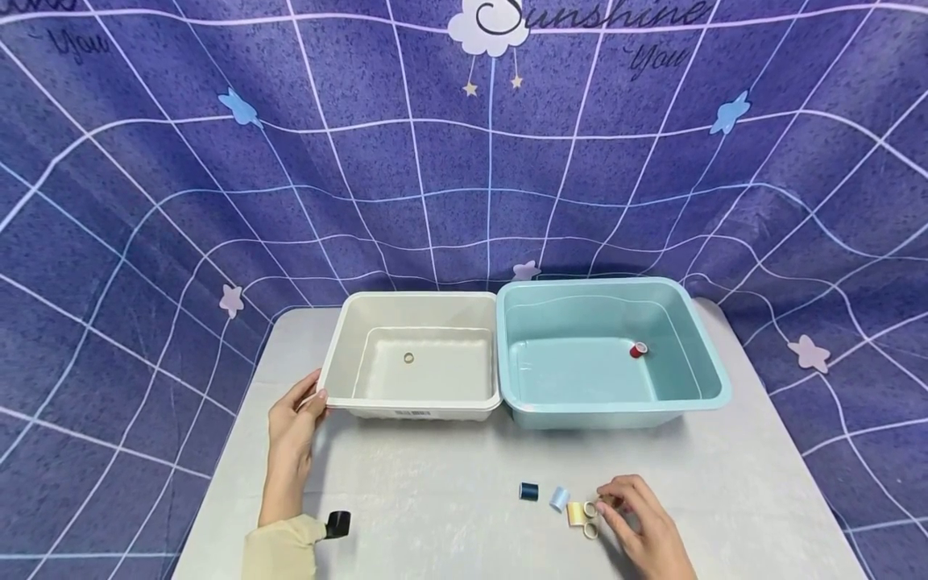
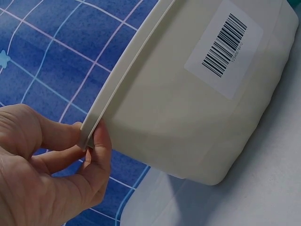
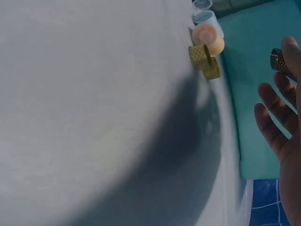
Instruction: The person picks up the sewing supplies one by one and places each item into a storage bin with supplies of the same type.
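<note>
White plastic bin (image 1: 416, 310) contains one metal ring (image 1: 409, 358); adjoining light-blue bin (image 1: 580, 318), one red spool (image 1: 636, 351). Pale tabletop (image 1: 428, 491) bears three thread spools (image 1: 560, 499) and two ring thimbles (image 3: 201, 57); gridded blue cloth (image 1: 453, 217) behind. Left hand (image 1: 292, 423) pinches white rim; right hand (image 1: 641, 524), above tabletop near spools, pinches dimpled golden thimble (image 3: 281, 60).

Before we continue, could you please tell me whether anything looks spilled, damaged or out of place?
Nothing stands out: the white bin and teal bin sit side by side, no crack or spill shows, and the yellow spool lies beside two rings.
</note>
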A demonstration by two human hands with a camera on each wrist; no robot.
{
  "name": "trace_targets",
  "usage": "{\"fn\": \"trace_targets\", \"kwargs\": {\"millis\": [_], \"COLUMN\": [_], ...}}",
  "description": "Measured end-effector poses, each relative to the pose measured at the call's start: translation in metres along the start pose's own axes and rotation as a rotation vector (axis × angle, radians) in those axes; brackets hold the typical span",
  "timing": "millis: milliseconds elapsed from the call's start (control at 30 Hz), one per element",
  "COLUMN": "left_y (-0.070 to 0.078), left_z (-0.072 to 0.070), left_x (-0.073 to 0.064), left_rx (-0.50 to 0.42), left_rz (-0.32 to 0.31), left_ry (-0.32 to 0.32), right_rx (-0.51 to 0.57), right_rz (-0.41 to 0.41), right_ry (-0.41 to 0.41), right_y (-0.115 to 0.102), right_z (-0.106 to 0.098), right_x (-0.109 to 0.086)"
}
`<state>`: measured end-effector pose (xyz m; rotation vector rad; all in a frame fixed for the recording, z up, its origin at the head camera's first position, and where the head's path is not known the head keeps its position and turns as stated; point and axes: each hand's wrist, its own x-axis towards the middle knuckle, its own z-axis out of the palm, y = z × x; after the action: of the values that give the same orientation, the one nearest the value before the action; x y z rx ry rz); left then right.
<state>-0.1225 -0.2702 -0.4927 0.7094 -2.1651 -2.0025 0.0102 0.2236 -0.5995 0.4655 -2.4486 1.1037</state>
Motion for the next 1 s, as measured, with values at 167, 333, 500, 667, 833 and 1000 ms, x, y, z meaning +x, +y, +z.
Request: {"fn": "trace_targets", "kwargs": {"millis": [167, 333, 500, 667, 833, 1000], "left_y": [0.001, 0.0, -0.001, -0.001, -0.002, 0.0], "left_z": [0.0, -0.001, -0.003, -0.004, -0.005, -0.006], "left_x": [0.001, 0.002, 0.003, 0.004, 0.007, 0.008], "left_rx": [0.004, -0.001, 0.001, 0.008, -0.016, -0.027], "left_rz": [0.003, 0.006, -0.006, -0.015, -0.029, -0.045], "left_ry": [0.006, 0.011, 0.014, -0.004, -0.026, -0.046], "right_rx": [-0.027, -0.057, -0.033, -0.018, 0.032, 0.076], "right_rz": [0.019, 0.072, -0.041, -0.111, -0.134, -0.142], "right_ry": [-0.013, -0.075, -0.124, -0.164, -0.199, -0.221], "right_y": [-0.005, -0.013, -0.015, -0.02, -0.028, -0.038], "right_z": [0.0, 0.0, -0.001, 0.002, 0.01, 0.018], "right_x": [0.009, 0.019, 0.032, 0.047, 0.06, 0.073]}}
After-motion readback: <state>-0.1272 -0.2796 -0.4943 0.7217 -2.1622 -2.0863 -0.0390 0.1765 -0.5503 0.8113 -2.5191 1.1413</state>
